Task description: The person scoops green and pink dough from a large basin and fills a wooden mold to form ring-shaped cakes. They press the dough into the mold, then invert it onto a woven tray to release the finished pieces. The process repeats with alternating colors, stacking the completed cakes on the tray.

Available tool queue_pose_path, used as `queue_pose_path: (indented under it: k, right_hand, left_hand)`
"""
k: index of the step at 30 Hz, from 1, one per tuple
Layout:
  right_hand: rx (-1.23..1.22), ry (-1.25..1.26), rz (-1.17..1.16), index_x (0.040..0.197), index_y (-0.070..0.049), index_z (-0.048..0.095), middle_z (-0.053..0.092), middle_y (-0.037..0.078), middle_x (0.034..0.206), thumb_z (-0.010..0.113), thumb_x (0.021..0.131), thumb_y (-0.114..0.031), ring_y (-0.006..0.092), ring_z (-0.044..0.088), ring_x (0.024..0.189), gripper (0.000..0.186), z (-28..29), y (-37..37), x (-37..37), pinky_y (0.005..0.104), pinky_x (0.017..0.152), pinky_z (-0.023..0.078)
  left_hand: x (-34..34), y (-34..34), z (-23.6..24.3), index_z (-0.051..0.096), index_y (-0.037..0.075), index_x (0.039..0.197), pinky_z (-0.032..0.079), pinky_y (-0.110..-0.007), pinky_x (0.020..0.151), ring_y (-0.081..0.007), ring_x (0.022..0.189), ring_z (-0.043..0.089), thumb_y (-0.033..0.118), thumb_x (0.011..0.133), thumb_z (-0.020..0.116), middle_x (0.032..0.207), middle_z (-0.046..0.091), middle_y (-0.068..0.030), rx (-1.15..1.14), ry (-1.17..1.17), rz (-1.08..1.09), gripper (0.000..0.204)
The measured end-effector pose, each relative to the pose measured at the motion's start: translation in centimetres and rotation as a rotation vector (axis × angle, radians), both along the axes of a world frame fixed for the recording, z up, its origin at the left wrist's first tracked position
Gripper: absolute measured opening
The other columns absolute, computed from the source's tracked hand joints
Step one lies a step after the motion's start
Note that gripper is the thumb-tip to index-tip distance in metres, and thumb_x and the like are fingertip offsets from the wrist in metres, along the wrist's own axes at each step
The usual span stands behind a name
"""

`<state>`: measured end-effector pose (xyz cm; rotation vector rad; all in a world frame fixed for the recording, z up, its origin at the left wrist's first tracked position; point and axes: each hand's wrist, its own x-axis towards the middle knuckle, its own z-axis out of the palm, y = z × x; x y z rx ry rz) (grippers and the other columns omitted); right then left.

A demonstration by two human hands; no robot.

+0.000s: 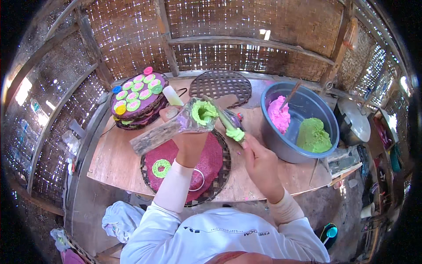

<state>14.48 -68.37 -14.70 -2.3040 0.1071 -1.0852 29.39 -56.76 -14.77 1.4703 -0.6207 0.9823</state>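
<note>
My left hand (190, 143) grips a wooden press (154, 137) with a long flat handle, the fingers partly hidden beneath it. Soft green dough (203, 111) lines the round hole in its head, leaving a hollow in the middle. In my right hand (263, 169) is a flat stick-like spatula (226, 119), with a lump of green dough (235, 133) on it just right of the press. Below both lies a round dark-red mat (215, 160) on a woven tray (226, 174). It carries a green noodle-like ring (161, 168) and a thin white hoop (203, 177).
A blue-grey tub (300, 156) at right holds pink dough (278, 115), green dough (314, 135) and a stick. Stacked trays (115, 99) bear several pink-and-green rounds at far left. An openwork tray (220, 86) lies behind. A lidded metal pot (354, 121) stands beyond the tub.
</note>
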Motion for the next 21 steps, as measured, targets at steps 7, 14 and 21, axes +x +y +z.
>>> queue_pose_path:
  k: [7,14,21]
  right_hand:
    - [0.059,0.078,0.075,0.103,-0.005,0.060,0.062,0.017,0.082,0.055,0.083,-0.017,0.0317,0.061,0.066,0.024,-0.6,0.8,-1.5,0.0379,0.055,0.048]
    - [-0.232,0.636,-0.632,0.095,-0.011,0.065,0.062,0.017,0.074,0.051,0.084,-0.033,0.0314,0.061,0.068,0.028,3.2,-11.3,-7.3,0.0406,0.058,0.047]
    - [-0.424,0.692,-0.584,0.087,-0.005,0.061,0.061,0.018,0.082,0.048,0.084,-0.023,0.0329,0.060,0.074,0.022,-2.3,-24.7,-3.8,0.0415,0.063,0.048]
  left_hand:
    - [1.9,-0.3,-1.0,0.054,0.003,0.092,0.038,-0.035,0.067,-0.0243,0.078,0.048,0.014,0.057,0.075,0.086,0.048,-0.0102,-0.131,0.154,-0.253,0.042]
    - [2.8,6.3,1.8,0.049,-0.001,0.107,0.046,-0.031,0.079,-0.0183,0.089,0.056,0.002,0.070,0.063,0.102,0.056,-0.0100,0.236,0.045,-0.112,0.040]
    - [1.4,7.1,4.4,0.052,0.006,0.092,0.043,-0.032,0.075,-0.0192,0.083,0.048,0.018,0.072,0.065,0.092,0.046,-0.0074,-0.471,0.408,-1.082,0.026]
